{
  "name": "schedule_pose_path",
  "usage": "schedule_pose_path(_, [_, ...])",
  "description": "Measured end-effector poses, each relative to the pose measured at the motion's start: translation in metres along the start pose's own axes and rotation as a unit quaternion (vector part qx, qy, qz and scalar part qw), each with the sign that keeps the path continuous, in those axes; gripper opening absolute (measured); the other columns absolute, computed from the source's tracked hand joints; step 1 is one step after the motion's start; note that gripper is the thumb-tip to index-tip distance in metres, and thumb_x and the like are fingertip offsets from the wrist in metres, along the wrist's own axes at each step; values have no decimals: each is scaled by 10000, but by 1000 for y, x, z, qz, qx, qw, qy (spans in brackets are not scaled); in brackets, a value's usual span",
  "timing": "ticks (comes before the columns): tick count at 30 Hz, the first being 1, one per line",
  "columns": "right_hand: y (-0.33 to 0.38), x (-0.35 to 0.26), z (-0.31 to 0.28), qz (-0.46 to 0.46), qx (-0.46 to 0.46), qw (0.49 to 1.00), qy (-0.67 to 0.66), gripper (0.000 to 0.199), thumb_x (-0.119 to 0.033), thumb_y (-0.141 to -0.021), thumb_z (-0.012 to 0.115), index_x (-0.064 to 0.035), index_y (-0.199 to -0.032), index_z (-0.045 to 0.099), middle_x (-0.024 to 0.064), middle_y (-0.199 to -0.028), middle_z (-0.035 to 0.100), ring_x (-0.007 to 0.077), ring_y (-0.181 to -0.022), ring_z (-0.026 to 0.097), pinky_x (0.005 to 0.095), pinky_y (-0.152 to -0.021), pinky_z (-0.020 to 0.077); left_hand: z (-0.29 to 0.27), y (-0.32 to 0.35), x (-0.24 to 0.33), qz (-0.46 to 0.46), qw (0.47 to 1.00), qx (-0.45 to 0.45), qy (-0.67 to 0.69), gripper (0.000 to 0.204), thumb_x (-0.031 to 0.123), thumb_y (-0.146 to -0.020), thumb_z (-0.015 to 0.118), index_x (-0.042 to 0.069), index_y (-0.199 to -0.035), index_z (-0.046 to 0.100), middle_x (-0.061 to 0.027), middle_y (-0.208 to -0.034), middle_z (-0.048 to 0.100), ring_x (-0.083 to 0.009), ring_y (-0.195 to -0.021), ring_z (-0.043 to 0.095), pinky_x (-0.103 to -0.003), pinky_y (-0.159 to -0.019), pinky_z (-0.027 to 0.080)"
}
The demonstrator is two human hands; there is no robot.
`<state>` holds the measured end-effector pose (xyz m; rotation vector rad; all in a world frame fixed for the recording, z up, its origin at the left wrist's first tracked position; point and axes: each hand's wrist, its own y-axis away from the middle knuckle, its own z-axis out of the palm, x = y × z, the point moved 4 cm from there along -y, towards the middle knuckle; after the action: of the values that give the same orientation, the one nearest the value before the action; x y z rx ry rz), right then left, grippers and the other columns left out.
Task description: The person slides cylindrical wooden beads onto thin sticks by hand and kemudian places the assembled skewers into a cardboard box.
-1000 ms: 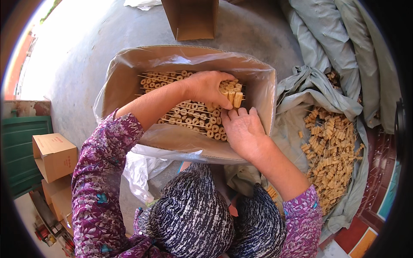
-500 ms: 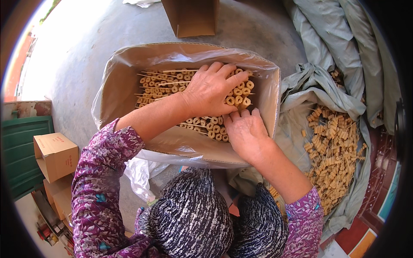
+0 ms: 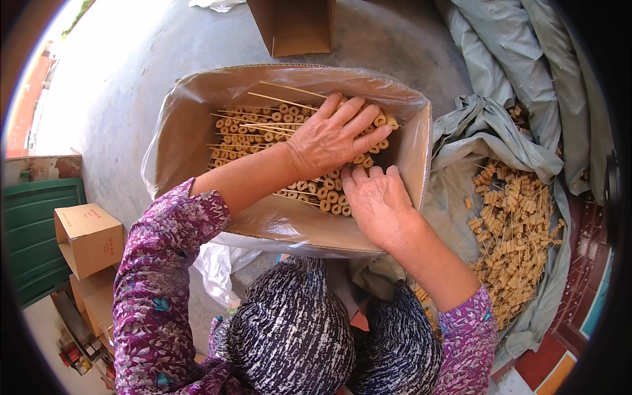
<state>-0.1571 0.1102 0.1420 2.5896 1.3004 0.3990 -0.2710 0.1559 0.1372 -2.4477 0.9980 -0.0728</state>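
Observation:
Rows of skewers with tan ring-shaped rolls [image 3: 237,139] lie in a cardboard box [image 3: 276,227] lined with clear plastic. Over the far right part of the rows, my left hand [image 3: 339,131] curls around several skewers, whose bare sticks [image 3: 283,100] point left and sit raised above the others. Its palm hides part of the rolls. My right hand [image 3: 378,201] rests at the right end of the rows, its fingers stretched out and touching the rolls at the near side. Both hands are inside the box, close together.
A heap of loose skewered rolls [image 3: 517,243] lies on a grey-green sheet [image 3: 454,191] at the right. Another open carton [image 3: 299,43] stands beyond the box. Smaller cartons [image 3: 92,240] are stacked at the left, and crumpled clear plastic [image 3: 216,273] lies near my knees.
My left hand has shifted slightly right and away from me. Sticks under it have risen and tilted toward the far wall. My right hand has stayed nearly in place.

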Motion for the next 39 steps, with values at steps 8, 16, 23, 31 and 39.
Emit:
schedule_pose_path(8, [0, 2, -1, -4, 8, 1000, -10, 406, -142, -827, 556, -70, -1227, 564, 44, -987, 614, 186, -903, 606, 358, -788, 418, -3, -2, -3, 5, 998, -55, 39, 582, 164, -786, 616, 151, -1351, 478, -148, -1322, 491, -312, -1191, 494, -466, -985, 406])
schedule_pose_path(16, [3, 3, 3, -7, 19, 1000, -23, 384, -146, -817, 563, -72, -1193, 586, 38, -964, 613, 181, -887, 605, 350, -770, 413, -8, 1, -11, -29, 971, -162, 171, 784, 147, -712, 719, 115, -1433, 415, -171, -1412, 444, -348, -1278, 446, -455, -1082, 363])
schedule_pose_path(23, [3, 3, -4, -11, 31, 999, -18, 334, -142, -806, 572, -69, -1130, 604, 38, -939, 610, 183, -885, 610, 350, -763, 421, 8, 11, -24, -88, 948, -176, 252, 817, 174, -694, 753, 75, -1435, 423, -166, -1409, 472, -355, -1284, 443, -440, -1091, 379])
schedule_pose_path(31, [2, 3, 1, -11, 43, 998, -36, 274, -127, -805, 574, -63, -1068, 619, 50, -938, 615, 195, -883, 622, 359, -763, 448, 9, 10, -15, -80, 971, -163, 155, 727, 311, -785, 728, 56, -1411, 459, -135, -1382, 493, -310, -1259, 452, -429, -1048, 388])
schedule_pose_path(39, [3, 2, 7, -15, 52, 998, -19, 231, -184, -825, 591, -120, -1039, 650, 12, -944, 633, 160, -868, 624, 364, -770, 431, 0, 8, -11, -94, 965, -220, 107, 698, 416, -834, 671, 72, -1407, 467, -105, -1335, 507, -270, -1216, 461, -429, -996, 391])
